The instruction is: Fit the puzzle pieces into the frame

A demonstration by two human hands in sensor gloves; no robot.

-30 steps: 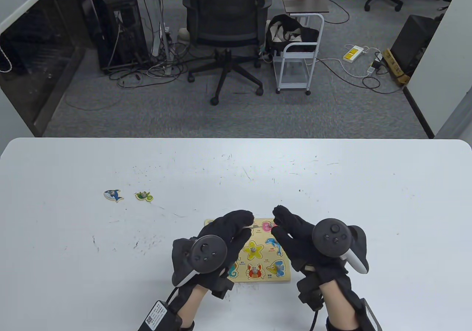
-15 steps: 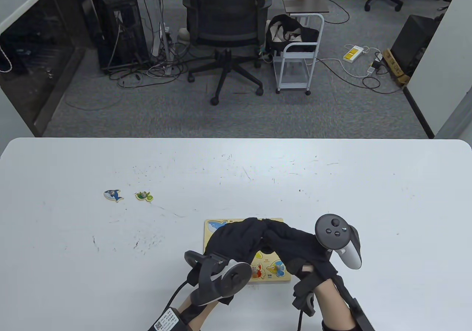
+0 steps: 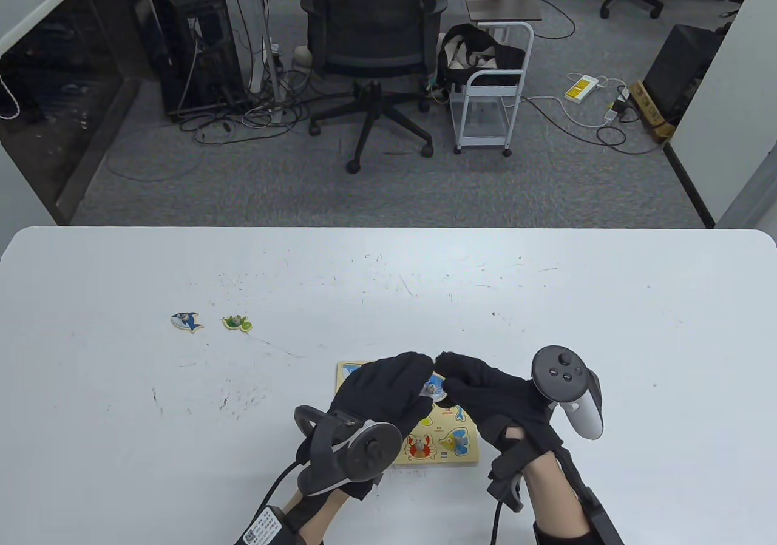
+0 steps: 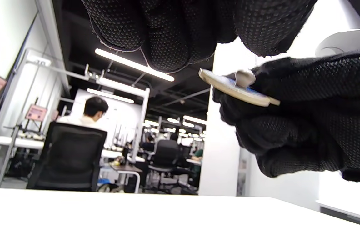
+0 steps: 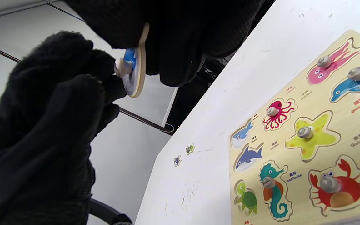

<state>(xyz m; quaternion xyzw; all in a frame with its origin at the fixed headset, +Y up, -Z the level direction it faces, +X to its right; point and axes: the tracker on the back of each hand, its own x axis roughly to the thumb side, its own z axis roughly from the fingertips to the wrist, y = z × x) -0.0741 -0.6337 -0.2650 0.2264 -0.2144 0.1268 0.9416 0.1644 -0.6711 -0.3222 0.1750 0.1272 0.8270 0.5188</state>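
1. Blue whale piece (image 3: 433, 386): held in the air above the puzzle frame (image 3: 464, 455), between both hands.
2. Right hand (image 3: 485, 396): fingers closed around the piece's rim, behind its back face.
3. Left hand (image 3: 382, 393): fingertips (image 5: 105, 78) pinched the piece's small knob (image 5: 121, 66).
4. Puzzle frame: lay flat near the table's (image 3: 607, 326) near edge, with octopus, starfish, dolphin, seahorse and crab seated.
5. Shark piece (image 3: 186, 321) and green turtle piece (image 3: 237, 323): loose, side by side, toward the table's left edge.
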